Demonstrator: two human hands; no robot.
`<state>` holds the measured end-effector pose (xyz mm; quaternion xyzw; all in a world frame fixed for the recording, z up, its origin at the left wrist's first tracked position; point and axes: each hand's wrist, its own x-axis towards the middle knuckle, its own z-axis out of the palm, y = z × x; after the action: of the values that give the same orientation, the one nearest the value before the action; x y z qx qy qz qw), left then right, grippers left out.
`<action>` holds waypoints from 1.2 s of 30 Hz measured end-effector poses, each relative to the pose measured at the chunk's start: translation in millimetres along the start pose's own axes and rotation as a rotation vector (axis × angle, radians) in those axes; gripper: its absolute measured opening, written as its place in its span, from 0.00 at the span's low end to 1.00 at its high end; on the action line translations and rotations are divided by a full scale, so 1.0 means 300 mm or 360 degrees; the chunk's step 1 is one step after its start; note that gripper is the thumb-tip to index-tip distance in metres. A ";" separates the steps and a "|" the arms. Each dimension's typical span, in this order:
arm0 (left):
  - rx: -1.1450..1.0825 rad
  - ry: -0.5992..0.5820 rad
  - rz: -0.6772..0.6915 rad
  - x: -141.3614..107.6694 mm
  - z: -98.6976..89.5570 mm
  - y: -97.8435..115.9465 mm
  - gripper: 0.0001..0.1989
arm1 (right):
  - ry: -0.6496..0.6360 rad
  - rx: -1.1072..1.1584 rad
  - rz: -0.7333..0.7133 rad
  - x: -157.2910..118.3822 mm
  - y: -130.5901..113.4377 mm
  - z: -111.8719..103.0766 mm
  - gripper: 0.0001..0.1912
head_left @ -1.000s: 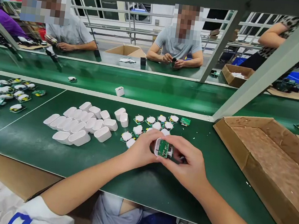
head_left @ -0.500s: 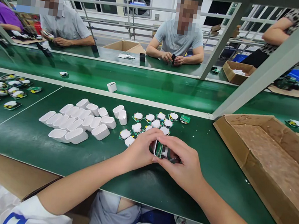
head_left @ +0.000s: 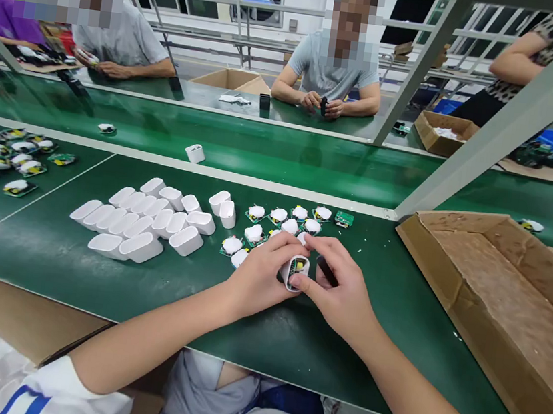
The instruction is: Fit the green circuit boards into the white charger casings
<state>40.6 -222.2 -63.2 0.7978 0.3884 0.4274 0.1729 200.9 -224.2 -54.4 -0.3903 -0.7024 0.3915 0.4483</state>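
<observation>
In front of me over the green bench, my left hand (head_left: 266,266) is closed around a white plastic housing (head_left: 306,262), its open mouth turned toward me and to the right. Inside that mouth sits a green circuit board (head_left: 293,271) with a yellow part. My right hand (head_left: 345,282) has its thumb against the board at the mouth, and a black piece (head_left: 328,271) is held under its curled fingers; its kind I cannot make out. Just beyond both hands lie several circuit boards with white tops (head_left: 254,233), some partly hidden by my left hand.
Several empty white housings (head_left: 186,241) stand to the left. More boards (head_left: 19,187) are piled at far left. A cardboard tray (head_left: 448,322) occupies the right side. Behind the bench runs a green conveyor belt (head_left: 263,155) carrying a white housing (head_left: 195,153). Co-workers sit across it.
The board has gone deeper into the white housing, which now shows its mouth more openly. My right fingers have lifted off it slightly. Items on the conveyor belt have shifted left.
</observation>
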 end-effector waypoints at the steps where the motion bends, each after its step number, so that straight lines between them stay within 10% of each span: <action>1: 0.0028 -0.0002 0.0011 -0.001 0.001 0.003 0.14 | -0.0008 -0.0023 0.0005 0.003 0.007 0.003 0.24; 12: -0.0287 -0.0047 -0.0458 0.028 -0.022 -0.040 0.24 | -0.0020 -0.0551 -0.0254 0.018 0.014 -0.041 0.15; 20: -0.0560 -0.0259 -0.0905 0.027 -0.031 -0.027 0.24 | 0.0406 -0.0646 -0.0491 0.022 -0.027 -0.081 0.06; 27: -0.0533 -0.0513 -0.0834 0.033 -0.044 -0.003 0.16 | 0.0576 0.0163 -0.0484 -0.004 -0.053 -0.049 0.06; 36: -0.0472 -0.0712 -0.0703 0.023 -0.045 0.000 0.15 | 0.0536 0.0058 -0.0521 -0.013 -0.048 -0.046 0.07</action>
<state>31.8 -217.5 -51.5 0.7347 0.4377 0.2461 0.4561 212.2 -230.4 -38.7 -0.3229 -0.6645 0.2554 0.6237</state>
